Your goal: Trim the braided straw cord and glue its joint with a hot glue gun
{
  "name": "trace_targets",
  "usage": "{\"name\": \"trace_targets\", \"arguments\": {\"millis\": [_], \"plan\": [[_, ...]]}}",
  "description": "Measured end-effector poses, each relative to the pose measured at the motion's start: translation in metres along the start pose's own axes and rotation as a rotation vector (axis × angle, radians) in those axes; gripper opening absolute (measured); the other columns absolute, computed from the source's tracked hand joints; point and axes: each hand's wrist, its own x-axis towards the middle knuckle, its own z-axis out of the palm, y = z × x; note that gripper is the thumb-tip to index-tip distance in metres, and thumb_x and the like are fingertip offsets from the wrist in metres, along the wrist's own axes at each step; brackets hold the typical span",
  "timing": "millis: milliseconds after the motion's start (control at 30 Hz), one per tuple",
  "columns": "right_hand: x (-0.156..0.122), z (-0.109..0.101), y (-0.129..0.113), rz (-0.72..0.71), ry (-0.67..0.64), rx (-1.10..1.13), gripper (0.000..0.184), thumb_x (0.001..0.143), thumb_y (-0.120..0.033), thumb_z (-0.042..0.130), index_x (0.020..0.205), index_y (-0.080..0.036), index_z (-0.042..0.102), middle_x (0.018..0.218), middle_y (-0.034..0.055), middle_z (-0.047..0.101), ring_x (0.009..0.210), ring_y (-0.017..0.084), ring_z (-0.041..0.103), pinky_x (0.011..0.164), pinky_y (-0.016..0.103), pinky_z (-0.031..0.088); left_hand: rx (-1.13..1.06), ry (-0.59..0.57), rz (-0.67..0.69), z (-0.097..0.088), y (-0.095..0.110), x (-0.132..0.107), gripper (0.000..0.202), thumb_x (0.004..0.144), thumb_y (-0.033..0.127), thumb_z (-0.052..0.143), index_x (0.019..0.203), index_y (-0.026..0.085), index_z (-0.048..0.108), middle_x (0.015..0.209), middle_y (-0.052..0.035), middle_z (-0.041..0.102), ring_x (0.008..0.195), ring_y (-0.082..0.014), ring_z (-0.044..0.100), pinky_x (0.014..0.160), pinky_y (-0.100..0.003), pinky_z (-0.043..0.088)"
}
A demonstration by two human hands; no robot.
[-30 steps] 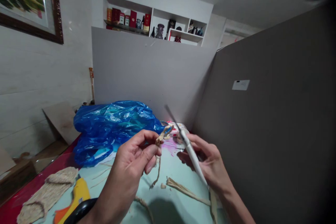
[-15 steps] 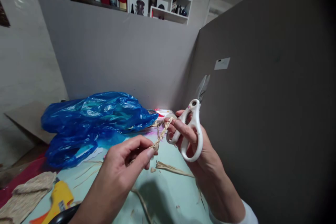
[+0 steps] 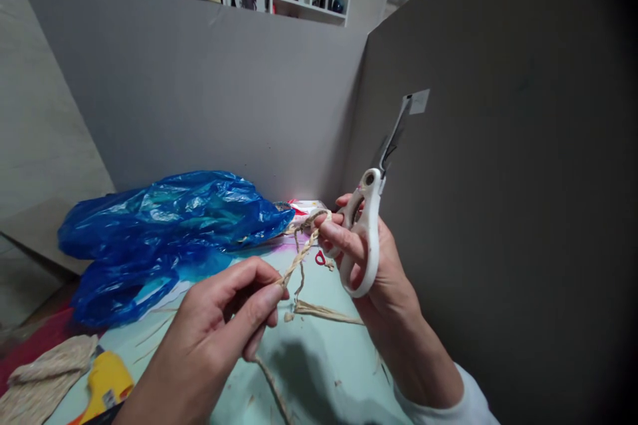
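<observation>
My left hand (image 3: 219,319) pinches the lower end of a braided straw cord (image 3: 298,257) between thumb and fingers. My right hand (image 3: 369,259) holds the upper end of the same cord with its fingertips. White-handled scissors (image 3: 367,226) hang on the right hand's fingers, blades pointing up and closed. The cord runs taut and slanted between both hands above the pale green tabletop (image 3: 319,365).
A blue plastic bag (image 3: 164,226) lies behind the hands. Loose straw strips (image 3: 323,312) lie on the table. A yellow glue gun (image 3: 104,382) and a woven straw piece (image 3: 44,372) sit at the lower left. Grey partition boards (image 3: 498,179) enclose the back and right.
The scissors swung from pointing away to standing upright in my right hand. My right fingers took the cord's upper end, and the cord now stretches between both hands. The view tilted down.
</observation>
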Motion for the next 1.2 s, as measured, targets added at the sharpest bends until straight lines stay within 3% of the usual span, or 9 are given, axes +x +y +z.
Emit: {"name": "trace_targets", "arguments": {"millis": [133, 233, 433, 600, 767, 867, 967, 1100, 1200], "plan": [[-0.001, -0.001, 0.009, 0.018, -0.130, 0.035, 0.038, 0.072, -0.017, 0.084, 0.100, -0.024, 0.058, 0.080, -0.0024, 0.073, 0.074, 0.012, 0.066, 0.068, 0.025, 0.051, -0.105, -0.040, -0.041, 0.001, -0.001, 0.002, 0.021, 0.081, 0.042, 0.069, 0.094, 0.025, 0.073, 0.076, 0.0006, 0.069, 0.059, -0.0133, 0.057, 0.058, -0.023, 0.045], [-0.002, 0.000, 0.018, 0.074, -0.218, 0.050, 0.041, 0.072, -0.017, 0.085, 0.103, -0.024, 0.059, 0.083, -0.0018, 0.073, 0.078, 0.014, 0.068, 0.072, 0.027, 0.053, -0.044, -0.128, -0.022, -0.001, -0.005, 0.005, 0.022, 0.087, 0.043, 0.063, 0.082, 0.023, 0.068, 0.068, 0.0022, 0.065, 0.050, -0.0108, 0.053, 0.053, -0.023, 0.042], [0.008, -0.004, 0.016, 0.121, 0.004, 0.039, 0.042, 0.068, -0.024, 0.086, 0.097, -0.020, 0.057, 0.080, 0.0004, 0.070, 0.063, 0.010, 0.058, 0.056, 0.023, 0.043, 0.307, -0.060, 0.081, -0.003, -0.012, 0.011, 0.029, 0.091, 0.039, 0.055, 0.067, 0.023, 0.060, 0.060, 0.0033, 0.059, 0.049, -0.0118, 0.043, 0.047, -0.023, 0.033], [0.020, -0.015, 0.013, 0.116, 0.071, 0.108, 0.046, 0.064, -0.022, 0.087, 0.098, -0.021, 0.055, 0.080, -0.0012, 0.067, 0.069, 0.013, 0.061, 0.061, 0.026, 0.045, 0.455, -0.189, 0.073, -0.002, -0.021, 0.017, 0.031, 0.093, 0.042, 0.049, 0.071, 0.024, 0.061, 0.062, 0.0020, 0.060, 0.054, -0.0161, 0.052, 0.054, -0.026, 0.036], [0.032, -0.026, 0.024, 0.073, 0.118, 0.095, 0.049, 0.056, -0.021, 0.089, 0.091, -0.022, 0.055, 0.076, -0.0034, 0.065, 0.065, 0.013, 0.059, 0.061, 0.027, 0.045, 0.543, -0.293, 0.044, -0.010, -0.031, 0.030, 0.033, 0.093, 0.040, 0.049, 0.066, 0.023, 0.058, 0.060, 0.0026, 0.062, 0.057, -0.0174, 0.058, 0.059, -0.027, 0.037], [0.034, -0.028, 0.032, 0.073, 0.126, 0.077, 0.049, 0.055, -0.022, 0.090, 0.090, -0.021, 0.056, 0.074, -0.0043, 0.064, 0.062, 0.011, 0.057, 0.058, 0.025, 0.043, 0.474, -0.372, 0.017, -0.012, -0.032, 0.038, 0.027, 0.090, 0.036, 0.054, 0.071, 0.022, 0.065, 0.070, -0.0008, 0.070, 0.070, -0.0207, 0.064, 0.067, -0.028, 0.042], [0.031, -0.023, 0.038, 0.105, 0.100, 0.063, 0.046, 0.056, -0.022, 0.091, 0.089, -0.019, 0.058, 0.074, -0.0029, 0.066, 0.061, 0.011, 0.058, 0.058, 0.025, 0.043, 0.307, -0.420, -0.033, -0.009, -0.031, 0.040, 0.020, 0.090, 0.035, 0.058, 0.087, 0.020, 0.071, 0.085, -0.0044, 0.076, 0.085, -0.0230, 0.068, 0.078, -0.029, 0.047], [0.024, -0.015, 0.041, 0.114, 0.082, 0.057, 0.047, 0.056, -0.021, 0.091, 0.090, -0.019, 0.059, 0.073, -0.0036, 0.066, 0.061, 0.010, 0.059, 0.058, 0.024, 0.043, 0.033, -0.342, -0.083, -0.004, -0.026, 0.032, 0.016, 0.089, 0.033, 0.063, 0.092, 0.020, 0.071, 0.081, -0.0033, 0.076, 0.082, -0.0207, 0.068, 0.079, -0.028, 0.048], [0.022, -0.013, 0.041, 0.104, 0.083, 0.056, 0.048, 0.055, -0.020, 0.092, 0.089, -0.020, 0.059, 0.072, -0.0050, 0.065, 0.063, 0.011, 0.060, 0.058, 0.023, 0.043, -0.029, -0.303, -0.079, -0.002, -0.021, 0.026, 0.014, 0.089, 0.031, 0.064, 0.084, 0.021, 0.072, 0.073, -0.0009, 0.073, 0.073, -0.0177, 0.065, 0.073, -0.027, 0.047]]}}
